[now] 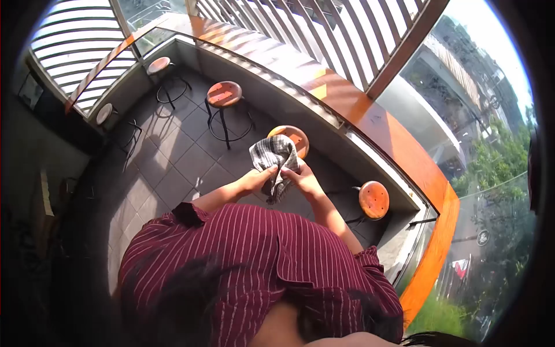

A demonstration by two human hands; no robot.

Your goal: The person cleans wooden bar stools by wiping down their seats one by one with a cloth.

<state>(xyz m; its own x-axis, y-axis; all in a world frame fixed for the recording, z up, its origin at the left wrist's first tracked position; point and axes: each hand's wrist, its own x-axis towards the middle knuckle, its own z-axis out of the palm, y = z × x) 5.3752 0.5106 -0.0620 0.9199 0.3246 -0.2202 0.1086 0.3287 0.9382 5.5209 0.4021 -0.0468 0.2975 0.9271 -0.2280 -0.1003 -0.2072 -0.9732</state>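
Observation:
A black-and-white checked cloth (270, 151) is bunched up between my two hands, in front of my striped shirt. My left hand (256, 178) pinches its near left side, fingers closed. On the right side, my right hand (301, 177) grips the same cloth, thumb on top. The lower end of the cloth hangs down between the hands. Just beyond it stands a round wooden stool (293, 137), its seat partly covered by the cloth from this angle.
More round stools stand along the low wall: a reddish one (224, 93), another at the far corner (158, 65), one at the left (104, 113) and one at the right (374, 200). A wooden counter (399, 139) runs along the windows. Grey tiles (179, 153) cover the floor.

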